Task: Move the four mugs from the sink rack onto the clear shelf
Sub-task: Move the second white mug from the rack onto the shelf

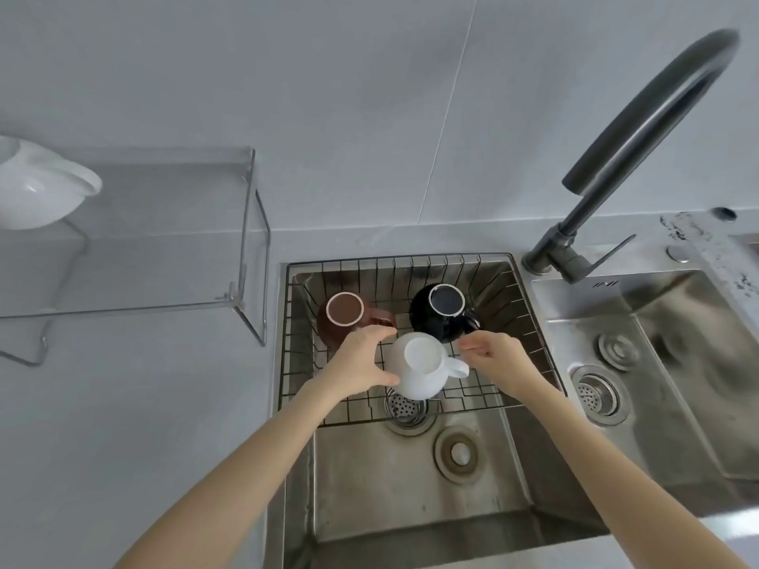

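Three mugs stand upside down in the wire sink rack (530,318): a brown mug (343,318) at the back left, a black mug (441,312) at the back right, and a white mug (419,369) in front. My left hand (361,359) is spread against the white mug's left side, with thumb and fingertips at its edge. My right hand (493,355) hovers just behind the white mug's handle, its fingers loosely curled and holding nothing. Another white mug (39,190) sits on the clear shelf (172,223) at the far left.
The rack sits in the left basin of a steel double sink (410,486). A dark curved faucet (640,149) arches over the right side. The clear shelf stands on the grey counter (135,404), left of the sink and against the tiled wall.
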A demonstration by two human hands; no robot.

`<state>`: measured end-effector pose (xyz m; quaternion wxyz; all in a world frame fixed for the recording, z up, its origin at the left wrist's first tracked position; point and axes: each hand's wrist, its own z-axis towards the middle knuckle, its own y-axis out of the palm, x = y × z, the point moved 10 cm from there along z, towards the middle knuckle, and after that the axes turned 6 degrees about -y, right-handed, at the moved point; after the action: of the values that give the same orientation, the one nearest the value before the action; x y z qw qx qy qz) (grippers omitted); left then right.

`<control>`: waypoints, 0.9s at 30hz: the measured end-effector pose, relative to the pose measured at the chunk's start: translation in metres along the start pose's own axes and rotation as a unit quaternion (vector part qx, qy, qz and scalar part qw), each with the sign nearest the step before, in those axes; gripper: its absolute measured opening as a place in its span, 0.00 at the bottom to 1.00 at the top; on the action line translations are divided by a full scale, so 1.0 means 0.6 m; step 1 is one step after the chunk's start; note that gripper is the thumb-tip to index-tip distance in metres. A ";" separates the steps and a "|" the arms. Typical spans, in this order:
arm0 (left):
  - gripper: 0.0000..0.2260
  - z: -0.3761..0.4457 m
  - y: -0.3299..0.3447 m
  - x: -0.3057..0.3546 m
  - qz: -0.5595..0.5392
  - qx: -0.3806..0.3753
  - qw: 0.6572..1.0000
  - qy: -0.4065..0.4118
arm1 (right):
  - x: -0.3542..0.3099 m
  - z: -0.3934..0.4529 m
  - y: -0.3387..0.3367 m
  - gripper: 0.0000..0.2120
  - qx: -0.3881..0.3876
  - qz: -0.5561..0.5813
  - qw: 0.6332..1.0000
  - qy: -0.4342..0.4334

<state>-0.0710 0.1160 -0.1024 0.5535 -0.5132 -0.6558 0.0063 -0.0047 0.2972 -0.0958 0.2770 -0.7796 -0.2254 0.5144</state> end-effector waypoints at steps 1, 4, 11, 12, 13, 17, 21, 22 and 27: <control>0.36 0.004 0.010 -0.003 -0.006 -0.004 1.000 -0.002 | 0.009 0.003 0.008 0.13 -0.014 -0.003 1.000 0.009; 0.36 0.009 0.037 -0.007 -0.019 -0.012 1.000 -0.001 | 0.024 0.008 0.031 0.14 -0.051 -0.006 0.999 0.015; 0.39 0.026 0.051 -0.024 -0.044 -0.001 0.999 -0.023 | 0.036 0.013 0.047 0.08 -0.048 0.018 0.999 0.001; 0.40 0.027 0.055 -0.027 -0.048 -0.004 0.998 -0.029 | 0.038 0.014 0.047 0.08 -0.047 0.023 0.999 0.001; 0.41 0.028 0.058 -0.029 -0.053 -0.004 0.998 -0.034 | 0.038 0.014 0.047 0.07 -0.045 0.028 0.999 0.001; 0.41 0.029 0.057 -0.034 -0.068 0.005 0.997 -0.042 | 0.039 0.012 0.045 0.07 -0.040 0.043 0.998 0.000; 0.40 0.025 0.055 -0.033 -0.077 0.000 0.996 -0.039 | 0.037 0.013 0.046 0.07 -0.030 0.046 0.999 -0.002; 0.40 0.023 0.052 -0.033 -0.078 0.001 0.996 -0.039 | 0.034 0.012 0.046 0.07 -0.026 0.047 0.999 -0.003; 0.40 0.013 0.032 -0.030 -0.091 0.003 0.995 -0.032 | 0.004 0.009 0.037 0.10 -0.017 0.064 0.998 -0.019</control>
<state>-0.0662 0.1171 -0.1296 0.5322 -0.4495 -0.7169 -0.0262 -0.0071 0.2832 -0.1140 0.2263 -0.7871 -0.1890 0.5419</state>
